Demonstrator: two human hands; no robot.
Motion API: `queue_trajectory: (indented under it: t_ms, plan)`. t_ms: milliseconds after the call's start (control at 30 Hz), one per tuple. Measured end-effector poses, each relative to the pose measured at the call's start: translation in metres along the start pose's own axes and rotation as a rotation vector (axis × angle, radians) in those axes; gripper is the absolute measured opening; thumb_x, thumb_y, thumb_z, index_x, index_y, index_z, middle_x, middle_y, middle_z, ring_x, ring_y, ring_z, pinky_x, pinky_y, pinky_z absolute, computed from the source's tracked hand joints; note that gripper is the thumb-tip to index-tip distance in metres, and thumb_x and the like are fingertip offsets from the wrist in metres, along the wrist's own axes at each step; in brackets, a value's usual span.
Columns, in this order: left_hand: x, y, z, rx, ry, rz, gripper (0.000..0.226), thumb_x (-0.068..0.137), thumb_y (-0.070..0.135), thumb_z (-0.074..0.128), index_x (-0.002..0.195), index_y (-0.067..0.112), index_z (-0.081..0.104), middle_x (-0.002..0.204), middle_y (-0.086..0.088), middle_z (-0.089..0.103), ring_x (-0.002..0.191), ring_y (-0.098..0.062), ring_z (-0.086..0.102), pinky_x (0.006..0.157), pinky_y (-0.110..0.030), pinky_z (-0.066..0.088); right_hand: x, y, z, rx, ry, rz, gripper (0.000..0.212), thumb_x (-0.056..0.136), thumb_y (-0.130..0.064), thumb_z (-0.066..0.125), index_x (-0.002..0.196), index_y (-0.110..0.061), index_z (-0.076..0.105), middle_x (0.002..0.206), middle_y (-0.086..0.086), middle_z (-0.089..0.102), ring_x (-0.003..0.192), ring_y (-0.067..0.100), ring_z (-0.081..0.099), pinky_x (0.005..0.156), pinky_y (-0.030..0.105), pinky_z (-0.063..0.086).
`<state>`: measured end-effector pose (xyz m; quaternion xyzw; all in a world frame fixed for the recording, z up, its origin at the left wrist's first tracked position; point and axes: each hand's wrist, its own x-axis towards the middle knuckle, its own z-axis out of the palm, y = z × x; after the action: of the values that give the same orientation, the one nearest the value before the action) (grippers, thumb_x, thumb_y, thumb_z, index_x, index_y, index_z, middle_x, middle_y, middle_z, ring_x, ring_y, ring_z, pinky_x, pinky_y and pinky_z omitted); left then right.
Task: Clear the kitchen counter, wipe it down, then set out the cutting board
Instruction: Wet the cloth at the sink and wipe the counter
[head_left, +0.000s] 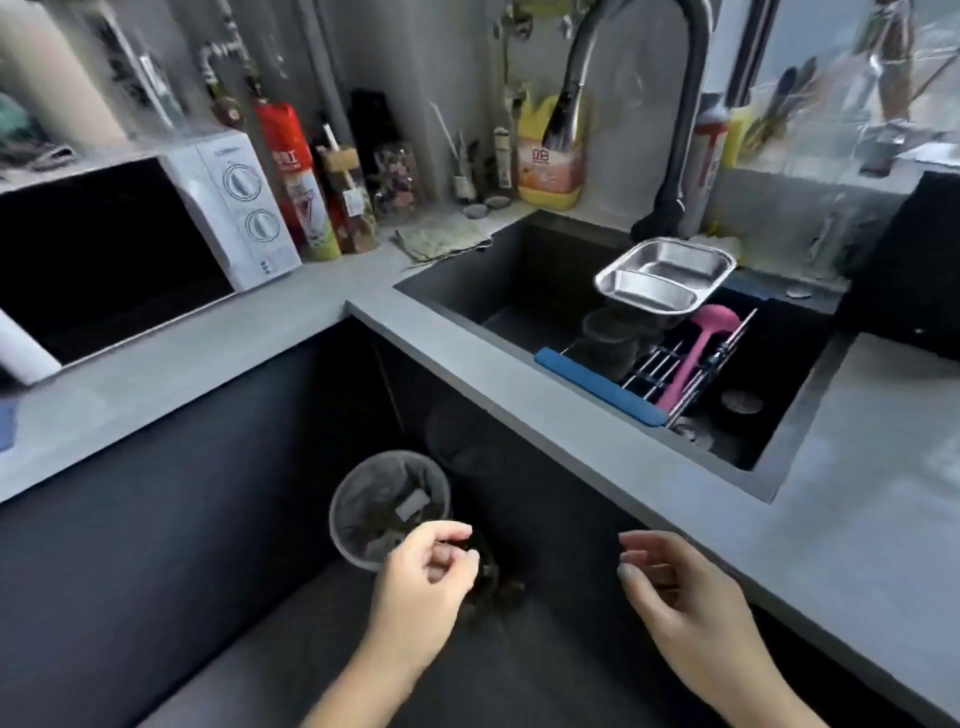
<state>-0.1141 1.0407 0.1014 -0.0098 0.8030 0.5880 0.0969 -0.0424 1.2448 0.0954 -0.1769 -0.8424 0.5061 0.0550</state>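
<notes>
At far left we see a microwave (104, 249) standing on the grey counter (208, 353), its white dial panel turned toward the corner. Just beside it stand a red can (291, 171) and a few blurred bottles against the wall. The counter runs from there in an L, along the left wall and then across to the right, and the hands are both below its front edge, over the dark floor. Down there stands a round bin (384, 504) with a liner. Our left hand (426, 577) hangs just right of the bin's rim, its fingers loosely curled with thumb and forefinger a little apart; we can make out nothing in it, though blur hides the fingertips somewhat. Back on the counter, a folded greenish cloth (441, 236) lies at the sink's left corner, well apart from either hand. The black sink (467, 280) is set into the counter, with a yellow bottle (545, 156) behind it and a dark faucet (680, 104) arching over. Our right hand (680, 603) is half open, fingers relaxed and bent, holding nothing; the counter's edge lies just above and to the right of it in the picture. A wire rack (675, 364) spans the sink, carrying a steel tray (665, 275) with two compartments and a pink spatula (696, 353).
</notes>
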Motion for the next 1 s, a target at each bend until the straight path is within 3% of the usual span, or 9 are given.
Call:
queue_trajectory:
  t_ms: [133, 333, 500, 600, 700, 767, 900, 1000]
  plan:
    - [0.044, -0.017, -0.075, -0.020, 0.091, -0.028, 0.023, 0.078, 0.003, 0.062, 0.080, 0.026, 0.063, 0.061, 0.001, 0.059, 0.065, -0.016, 0.060, 0.067, -0.025, 0.046, 0.037, -0.038, 0.063, -0.035, -0.024, -0.007, 0.020, 0.082, -0.016, 0.064, 0.091, -0.033, 0.060, 0.081, -0.009, 0.067, 0.077, -0.011, 0.058, 0.062, -0.002, 0.043]
    - [0.111, -0.026, -0.126, 0.019, 0.055, -0.075, 0.018, 0.076, 0.009, 0.065, 0.084, 0.026, 0.064, 0.064, -0.002, 0.067, 0.070, -0.024, 0.064, 0.066, -0.025, 0.045, 0.087, -0.084, 0.126, -0.051, -0.091, -0.006, 0.026, 0.079, -0.015, 0.067, 0.086, -0.039, 0.058, 0.080, -0.007, 0.068, 0.079, -0.009, 0.060, 0.063, 0.001, 0.046]
    - [0.180, -0.003, -0.117, 0.048, 0.049, -0.059, 0.019, 0.075, 0.009, 0.066, 0.081, 0.028, 0.064, 0.066, -0.002, 0.070, 0.067, -0.021, 0.067, 0.053, -0.006, 0.043, 0.162, -0.103, 0.137, -0.031, -0.061, -0.014, 0.023, 0.078, -0.011, 0.067, 0.088, -0.031, 0.061, 0.080, -0.005, 0.068, 0.075, -0.006, 0.061, 0.062, 0.003, 0.047]
    - [0.229, 0.014, -0.104, 0.082, 0.048, -0.013, 0.020, 0.077, 0.014, 0.065, 0.086, 0.033, 0.062, 0.072, -0.001, 0.070, 0.068, -0.015, 0.067, 0.064, -0.017, 0.047, 0.227, -0.110, 0.135, -0.004, -0.020, -0.079, 0.024, 0.079, -0.009, 0.065, 0.086, -0.031, 0.058, 0.079, -0.006, 0.065, 0.074, -0.003, 0.061, 0.061, 0.005, 0.046]
    - [0.274, 0.034, -0.094, 0.091, 0.063, 0.003, 0.022, 0.078, 0.014, 0.065, 0.089, 0.032, 0.061, 0.076, -0.002, 0.069, 0.065, -0.011, 0.065, 0.059, -0.013, 0.047, 0.298, -0.122, 0.132, -0.006, 0.012, -0.095, 0.019, 0.082, -0.017, 0.063, 0.098, -0.025, 0.061, 0.083, -0.008, 0.066, 0.074, 0.002, 0.062, 0.069, 0.014, 0.045]
    - [0.304, 0.044, -0.089, 0.081, 0.082, 0.013, 0.022, 0.077, 0.014, 0.066, 0.090, 0.031, 0.062, 0.079, -0.001, 0.068, 0.068, -0.013, 0.065, 0.059, -0.012, 0.048, 0.347, -0.131, 0.134, 0.022, 0.021, -0.052, 0.021, 0.082, -0.019, 0.060, 0.103, -0.021, 0.062, 0.085, -0.005, 0.067, 0.079, 0.011, 0.062, 0.072, 0.024, 0.046]
    - [0.369, 0.058, -0.081, 0.101, 0.103, 0.042, 0.026, 0.076, 0.012, 0.065, 0.091, 0.032, 0.060, 0.081, 0.001, 0.064, 0.068, -0.013, 0.060, 0.060, -0.009, 0.045, 0.430, -0.147, 0.140, 0.071, 0.035, 0.054, 0.025, 0.083, -0.023, 0.059, 0.107, -0.017, 0.061, 0.075, -0.010, 0.061, 0.083, 0.018, 0.059, 0.075, 0.030, 0.045]
    - [0.426, 0.066, -0.076, 0.133, 0.086, 0.089, 0.028, 0.076, 0.014, 0.065, 0.085, 0.039, 0.055, 0.091, 0.002, 0.062, 0.078, -0.010, 0.059, 0.069, -0.012, 0.046, 0.481, -0.149, 0.153, 0.191, 0.053, 0.196, 0.026, 0.081, -0.026, 0.061, 0.106, -0.019, 0.060, 0.087, 0.001, 0.066, 0.079, 0.019, 0.057, 0.074, 0.033, 0.048]
